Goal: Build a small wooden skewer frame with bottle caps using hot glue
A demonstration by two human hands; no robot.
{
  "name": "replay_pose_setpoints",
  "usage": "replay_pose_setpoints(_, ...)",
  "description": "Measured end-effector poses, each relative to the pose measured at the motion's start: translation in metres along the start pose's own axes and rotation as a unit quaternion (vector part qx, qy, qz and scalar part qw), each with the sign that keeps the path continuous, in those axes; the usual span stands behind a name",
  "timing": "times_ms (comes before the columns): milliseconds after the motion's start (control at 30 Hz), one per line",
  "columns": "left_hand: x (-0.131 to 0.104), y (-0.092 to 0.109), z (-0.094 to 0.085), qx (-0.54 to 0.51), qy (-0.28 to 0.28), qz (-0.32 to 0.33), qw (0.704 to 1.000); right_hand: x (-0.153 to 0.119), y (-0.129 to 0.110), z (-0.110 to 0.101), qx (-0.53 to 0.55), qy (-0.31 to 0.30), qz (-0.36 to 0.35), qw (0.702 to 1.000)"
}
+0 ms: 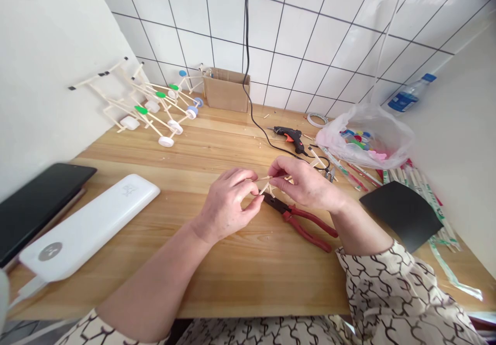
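Thin pale wooden sticks (264, 188), joined into a small frame, are held between my two hands above the table. My left hand (233, 200) pinches a short stick between thumb and fingertips. From the other side, my right hand (300, 179) is closed on the same stick frame, whose far end (318, 158) shows beyond the knuckles with a dark tip. Much of the frame is hidden by my fingers. Just below the hands lie red-handled pliers (306, 223), their dark jaws under the sticks.
A black glue gun (290, 137) lies behind my hands, near a tape roll (317, 120). Stick models with bottle-cap wheels (166, 141) stand back left beside a cardboard box (227, 91). A bag of caps (368, 138) and black sheet (403, 215) are right; a white power bank (93, 221) is left.
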State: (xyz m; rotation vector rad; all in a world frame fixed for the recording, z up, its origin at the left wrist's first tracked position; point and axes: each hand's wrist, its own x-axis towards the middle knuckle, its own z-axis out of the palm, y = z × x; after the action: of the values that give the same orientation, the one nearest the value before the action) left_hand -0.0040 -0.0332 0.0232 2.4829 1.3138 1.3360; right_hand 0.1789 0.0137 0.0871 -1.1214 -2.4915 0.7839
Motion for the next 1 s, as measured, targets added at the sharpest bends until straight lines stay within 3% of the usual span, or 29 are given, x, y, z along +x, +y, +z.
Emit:
replay_pose_setpoints(667,0.000,0.001,0.001,-0.039,0.009,-0.024,0.999,0.000,0.002,-0.001,0.003,-0.014,0.000,1.000)
replay_pose_setpoints(900,0.006,0.000,-0.008,-0.148,0.015,-0.195,0.969,0.000,0.002,-0.002,0.002,-0.021,-0.006,1.000)
replay_pose_setpoints(1000,0.010,-0.001,-0.012,-0.185,-0.019,-0.253,0.949,-0.001,0.003,-0.001,0.003,-0.025,-0.003,1.000)
